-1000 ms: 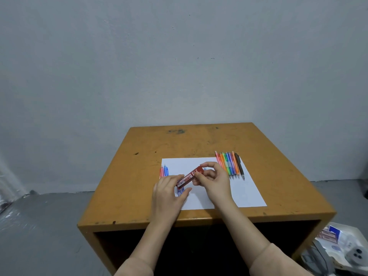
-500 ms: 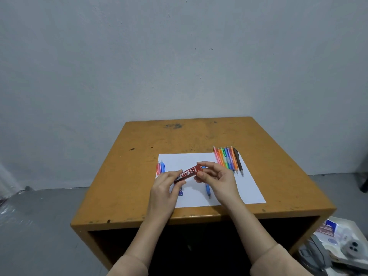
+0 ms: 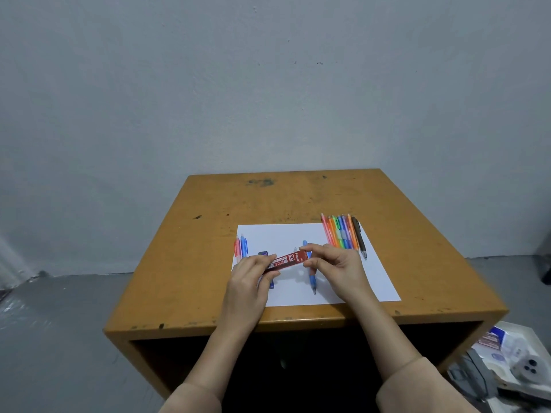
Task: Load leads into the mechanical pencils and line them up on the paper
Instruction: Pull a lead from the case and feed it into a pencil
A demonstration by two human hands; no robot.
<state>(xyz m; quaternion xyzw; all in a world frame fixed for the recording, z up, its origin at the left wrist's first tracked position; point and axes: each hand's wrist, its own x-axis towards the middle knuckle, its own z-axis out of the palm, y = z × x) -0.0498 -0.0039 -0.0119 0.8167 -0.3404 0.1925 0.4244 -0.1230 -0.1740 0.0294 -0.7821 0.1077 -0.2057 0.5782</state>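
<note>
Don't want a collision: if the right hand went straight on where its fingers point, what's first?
The red lead case, which the right hand now pinches at one end; past that, likely the left hand holding the other end, though depth is hard to judge.

2 bare hands in view: L hand (image 3: 247, 283) and R hand (image 3: 338, 268). Forearms bare from wrists back to the cuffs. L sleeve (image 3: 190, 397) and R sleeve (image 3: 417, 389) look like the same garment: plain beige/tan fabric, soft, matte, one colour throughout. Cuffs sit wide and loose round the arms w/ rounded edges; R cuff shows a faint fold. Both sleeves are cut off by the frame's bottom edge, so only the cuff ends show. Nails and finger details too small to tell.
</note>
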